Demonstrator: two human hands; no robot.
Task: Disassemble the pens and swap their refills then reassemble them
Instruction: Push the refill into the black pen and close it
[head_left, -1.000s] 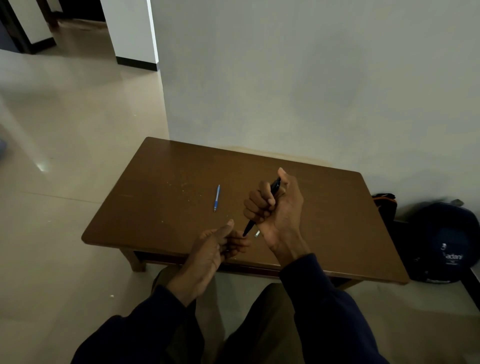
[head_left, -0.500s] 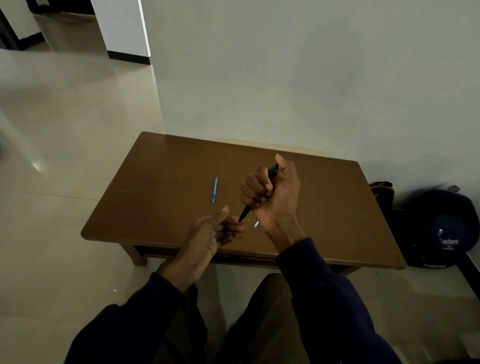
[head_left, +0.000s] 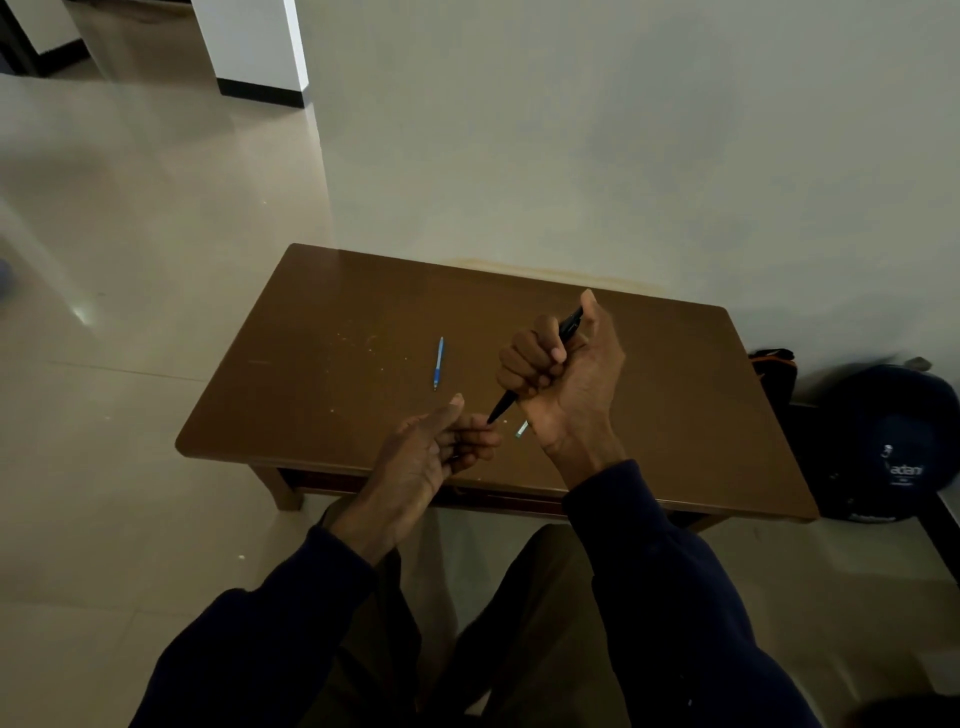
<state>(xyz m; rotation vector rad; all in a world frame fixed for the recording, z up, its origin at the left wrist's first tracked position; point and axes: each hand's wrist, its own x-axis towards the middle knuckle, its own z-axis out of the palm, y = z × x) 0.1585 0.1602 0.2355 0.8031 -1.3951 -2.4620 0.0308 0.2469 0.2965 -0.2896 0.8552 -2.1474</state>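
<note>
While the right hand (head_left: 558, 374) was fisted around the black pen (head_left: 504, 407), thumb up along the top end, the pen sat tilted, its tip pointing down-left out of the bottom of the fist. The hand was held just above the near-centre of the brown table (head_left: 311, 338). The left hand (head_left: 431, 457) was palm up right below it, thumb stuck out, fingers (head_left: 475, 441) curled in with the fingertips right at the pen tip. Couldn't tell if they touched the tip or pinched anything small. The blue pen (head_left: 439, 362) lay flat on the table, apart from both hands, just left of the fist, running roughly near-to-far. A small light-coloured piece (head_left: 522, 428) lay on the table beside the right wrist; too small to say what it was. A dark round bag (head_left: 888, 447) sat on the floor against the wall, off the table's right end.
</note>
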